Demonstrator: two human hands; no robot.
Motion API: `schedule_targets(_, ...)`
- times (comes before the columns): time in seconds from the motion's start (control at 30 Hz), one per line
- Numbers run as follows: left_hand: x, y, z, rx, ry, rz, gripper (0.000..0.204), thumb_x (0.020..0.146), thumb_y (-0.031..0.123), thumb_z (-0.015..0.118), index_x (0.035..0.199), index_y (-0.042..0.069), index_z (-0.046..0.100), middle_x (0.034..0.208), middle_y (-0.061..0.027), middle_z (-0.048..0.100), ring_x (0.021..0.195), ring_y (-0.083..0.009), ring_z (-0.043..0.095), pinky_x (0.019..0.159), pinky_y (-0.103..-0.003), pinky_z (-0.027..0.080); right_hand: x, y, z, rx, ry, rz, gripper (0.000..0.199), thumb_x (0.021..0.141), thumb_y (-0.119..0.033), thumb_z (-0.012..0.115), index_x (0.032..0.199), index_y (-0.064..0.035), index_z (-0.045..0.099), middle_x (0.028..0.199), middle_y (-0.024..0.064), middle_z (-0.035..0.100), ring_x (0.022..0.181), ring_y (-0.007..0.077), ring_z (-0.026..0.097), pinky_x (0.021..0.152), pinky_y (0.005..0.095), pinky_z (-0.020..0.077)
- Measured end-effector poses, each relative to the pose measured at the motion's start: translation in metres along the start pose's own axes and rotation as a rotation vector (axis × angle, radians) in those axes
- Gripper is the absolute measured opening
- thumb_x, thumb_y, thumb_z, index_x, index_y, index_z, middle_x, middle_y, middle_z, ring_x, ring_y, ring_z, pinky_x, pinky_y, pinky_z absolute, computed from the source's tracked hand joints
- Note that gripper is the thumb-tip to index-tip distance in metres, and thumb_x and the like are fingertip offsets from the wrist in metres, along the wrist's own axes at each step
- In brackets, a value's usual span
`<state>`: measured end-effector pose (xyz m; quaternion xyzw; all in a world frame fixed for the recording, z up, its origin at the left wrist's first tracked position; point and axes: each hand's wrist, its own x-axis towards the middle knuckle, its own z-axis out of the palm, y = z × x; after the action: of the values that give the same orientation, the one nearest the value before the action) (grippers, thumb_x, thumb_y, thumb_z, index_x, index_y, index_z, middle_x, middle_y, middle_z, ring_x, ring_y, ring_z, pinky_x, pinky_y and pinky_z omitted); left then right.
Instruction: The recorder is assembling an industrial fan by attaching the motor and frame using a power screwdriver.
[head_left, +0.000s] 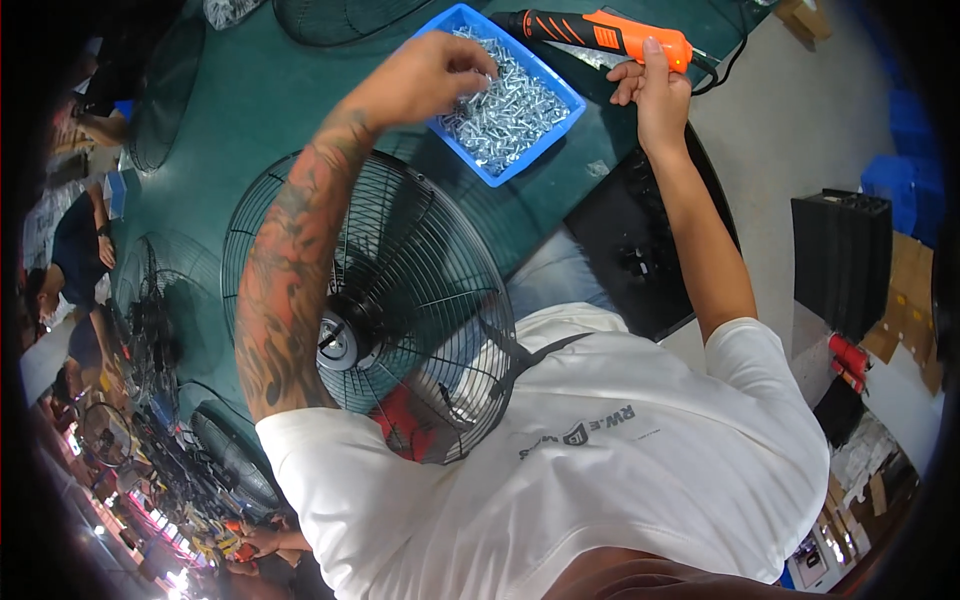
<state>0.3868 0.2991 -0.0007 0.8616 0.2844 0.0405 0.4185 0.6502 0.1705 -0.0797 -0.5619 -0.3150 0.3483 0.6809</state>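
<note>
My left hand reaches into a blue plastic bin full of silver screws, with its fingertips pinched on some of them. My right hand grips the end of an orange and black power screwdriver, which lies beyond the bin and trails a black cord. A black wire fan grille with its motor hub sits below my left forearm on the green table, close to my chest.
More fan grilles lie at the table's left and far edge. A black panel rests under my right forearm. A black box, cardboard and a red tool stand at the right. Other people work along the left edge.
</note>
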Motion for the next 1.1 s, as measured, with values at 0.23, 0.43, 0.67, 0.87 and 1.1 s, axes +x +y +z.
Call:
schedule_targets(0.23, 0.016, 0.003, -0.036, -0.363, -0.142, -0.362, 0.022, 0.095, 0.027, 0.06, 0.104, 0.01, 0.071, 0.074, 0.0054, 0.052, 0.059, -0.0052, 0.044, 0.051, -0.024, 0.035, 0.002, -0.002, -0.002, 0.02, -0.005, 0.031, 0.045, 0.102, -0.04, 0.057, 0.098, 0.0036, 0.068, 0.07, 0.013, 0.066, 0.05, 0.011, 0.055, 0.051, 0.0288, 0.0522)
schedule_targets(0.43, 0.023, 0.016, -0.044, -0.212, -0.238, -0.468, 0.03, 0.096, 0.033, 0.062, 0.107, 0.008, 0.075, 0.062, 0.008, 0.041, 0.046, -0.0032, 0.028, 0.042, -0.024, 0.022, -0.001, -0.004, -0.001, -0.044, -0.036, 0.029, 0.043, 0.104, -0.039, 0.052, 0.106, 0.0025, 0.064, 0.072, 0.0135, 0.065, 0.05, 0.0102, 0.051, 0.051, 0.0286, 0.048)
schedule_targets(0.67, 0.016, 0.024, -0.043, -0.308, -0.147, -0.509, 0.034, 0.096, 0.03, 0.063, 0.116, 0.005, 0.073, 0.063, 0.0045, 0.047, 0.043, -0.0043, 0.034, 0.041, -0.024, 0.028, -0.001, -0.003, 0.0, 0.0, -0.021, -0.007, 0.043, 0.102, -0.039, 0.056, 0.104, 0.0028, 0.066, 0.069, 0.012, 0.065, 0.049, 0.0096, 0.051, 0.05, 0.0275, 0.049)
schedule_targets(0.87, 0.005, 0.015, -0.039, -0.571, -0.14, -0.338, 0.038, 0.096, 0.019, 0.059, 0.124, -0.006, 0.063, 0.095, -0.0083, 0.071, 0.063, -0.0064, 0.057, 0.061, -0.021, 0.053, -0.001, -0.004, 0.0, 0.025, -0.016, -0.009, 0.044, 0.101, -0.039, 0.06, 0.102, 0.004, 0.068, 0.068, 0.0114, 0.065, 0.049, 0.0098, 0.052, 0.05, 0.027, 0.0503)
schedule_targets(1.1, 0.006, 0.015, -0.038, -0.591, -0.108, -0.358, 0.033, 0.098, 0.014, 0.056, 0.123, -0.006, 0.064, 0.097, -0.0119, 0.074, 0.063, -0.0076, 0.058, 0.059, -0.022, 0.05, 0.0, 0.005, -0.002, 0.103, 0.07, -0.03, 0.04, 0.102, -0.036, 0.059, 0.107, 0.004, 0.066, 0.083, 0.0138, 0.07, 0.06, 0.0173, 0.065, 0.059, 0.032, 0.0587)
